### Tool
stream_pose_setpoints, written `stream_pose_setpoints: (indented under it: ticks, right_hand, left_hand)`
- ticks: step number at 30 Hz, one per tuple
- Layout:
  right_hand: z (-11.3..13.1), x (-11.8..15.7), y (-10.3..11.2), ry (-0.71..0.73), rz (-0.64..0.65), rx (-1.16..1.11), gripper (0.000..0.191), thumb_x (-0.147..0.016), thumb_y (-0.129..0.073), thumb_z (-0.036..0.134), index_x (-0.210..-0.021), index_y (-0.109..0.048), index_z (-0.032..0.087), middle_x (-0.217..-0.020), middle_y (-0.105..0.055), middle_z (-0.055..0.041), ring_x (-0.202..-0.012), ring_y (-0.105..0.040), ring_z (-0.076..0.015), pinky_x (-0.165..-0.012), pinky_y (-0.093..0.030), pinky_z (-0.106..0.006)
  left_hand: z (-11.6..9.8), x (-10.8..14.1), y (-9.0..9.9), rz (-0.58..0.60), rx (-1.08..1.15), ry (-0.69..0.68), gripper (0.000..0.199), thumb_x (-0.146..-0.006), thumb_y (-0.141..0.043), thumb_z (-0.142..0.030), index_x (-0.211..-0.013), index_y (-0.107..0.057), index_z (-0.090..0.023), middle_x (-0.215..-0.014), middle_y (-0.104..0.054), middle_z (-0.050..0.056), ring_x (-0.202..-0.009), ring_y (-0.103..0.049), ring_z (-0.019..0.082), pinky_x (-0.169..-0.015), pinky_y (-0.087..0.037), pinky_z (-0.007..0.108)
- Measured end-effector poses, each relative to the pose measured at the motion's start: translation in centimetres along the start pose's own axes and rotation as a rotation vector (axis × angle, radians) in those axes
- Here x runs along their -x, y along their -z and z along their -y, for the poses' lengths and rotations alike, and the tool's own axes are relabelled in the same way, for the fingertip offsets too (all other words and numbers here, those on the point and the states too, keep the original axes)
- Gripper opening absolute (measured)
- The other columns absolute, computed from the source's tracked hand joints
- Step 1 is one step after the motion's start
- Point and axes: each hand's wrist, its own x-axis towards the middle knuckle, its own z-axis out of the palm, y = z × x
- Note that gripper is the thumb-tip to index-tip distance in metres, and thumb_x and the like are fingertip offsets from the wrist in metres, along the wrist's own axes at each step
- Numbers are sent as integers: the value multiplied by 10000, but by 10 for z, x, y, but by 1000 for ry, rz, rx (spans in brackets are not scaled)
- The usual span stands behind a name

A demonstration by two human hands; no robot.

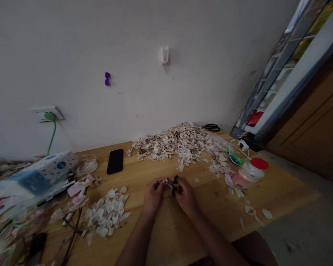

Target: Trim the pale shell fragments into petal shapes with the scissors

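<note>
Above the front middle of the wooden table [166, 229], my two hands are close together. My left hand [154, 192] is closed, pinching a small pale, papery petal-like piece [167, 183]. In my right hand [185, 194] are black-handled scissors [175, 184], the fingers closed round the handles. The blades are mostly hidden at the piece. To the left lies a small heap of pale petal-like pieces [108, 210]. Behind my hands, a large heap of similar whitish and brownish pieces [174, 144] rests against the wall.
A black phone [115, 161] lies left of the large heap. A second pair of black scissors [212, 127] is at the back. A red-lidded jar [249, 173] stands right, by a white cable [240, 144]. A tissue pack [41, 177] and flowered branches [74, 221] occupy the left.
</note>
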Motion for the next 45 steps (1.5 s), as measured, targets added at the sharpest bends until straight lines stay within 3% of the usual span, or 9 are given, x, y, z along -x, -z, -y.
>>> stream_pose_setpoints:
  ticks: [4,9,14,21,28,35,39,42,45]
  right_hand:
    - [5,1,2,4,-1,38,310,-712,-496,101,-969,-602,238,-981,-641,-57,-927,-592,-217,-731,-485,-303]
    - [3,2,1,42,0,43,340,-688,-492,82,-961,-605,251,-989,-645,-46,-952,-592,-215,-804,-482,-330]
    - [-6,2,-3,-25,30,76,371,-701,-518,112,-1040,-596,239,-1020,-635,-66,-979,-582,-229,-859,-476,-372]
    - [-6,1,-3,7,117,75,424,-639,-502,46,-1003,-616,232,-987,-623,-62,-974,-565,-223,-876,-467,-375]
    - [-7,0,-4,-116,78,-66,329,-724,-580,175,-1044,-631,230,-1062,-658,-69,-1017,-596,-232,-914,-464,-382]
    - [10,-3,3,-254,31,-212,282,-807,-585,378,-1042,-607,224,-1080,-665,-67,-871,-638,-203,-746,-503,-299]
    - [-1,0,-1,-242,-2,-123,361,-763,-610,354,-1085,-593,194,-1018,-677,-87,-804,-635,-208,-663,-499,-292]
    - [-9,0,-4,-246,-26,-59,359,-749,-589,331,-1071,-604,173,-951,-685,-93,-782,-636,-221,-674,-506,-320]
    - [-10,-1,-4,-273,-49,-80,334,-757,-579,343,-1042,-616,174,-934,-685,-95,-819,-640,-232,-719,-507,-338]
  left_hand:
    - [5,-2,1,-4,18,14,262,-734,-633,-409,-834,-707,-178,-809,-735,51,-746,-673,205,-744,-524,326]
    - [7,-2,1,-2,22,39,241,-734,-634,-382,-850,-708,-183,-835,-737,44,-744,-669,195,-738,-526,312]
    - [4,-1,4,34,-12,-1,283,-773,-587,-433,-846,-711,-190,-847,-734,42,-774,-666,199,-763,-514,310]
    - [8,-4,5,-29,22,-4,295,-709,-670,-359,-940,-670,-176,-949,-731,74,-916,-662,217,-875,-479,346]
    - [20,-7,3,-28,114,-11,398,-699,-658,-316,-1062,-578,-174,-876,-720,62,-835,-671,182,-821,-492,327]
    - [16,-1,4,-133,-190,-85,284,-752,-593,-278,-1020,-638,-196,-863,-687,38,-801,-635,171,-761,-475,288]
    - [14,4,1,-44,-323,-176,286,-786,-555,-230,-1058,-640,-227,-967,-696,50,-880,-633,188,-812,-461,306]
    - [13,6,-3,48,-351,-224,302,-802,-541,-217,-1089,-631,-242,-1054,-682,56,-951,-620,193,-873,-446,319]
    - [14,6,-5,47,-336,-199,362,-764,-581,-200,-1124,-605,-235,-1001,-681,48,-885,-622,178,-832,-463,305]
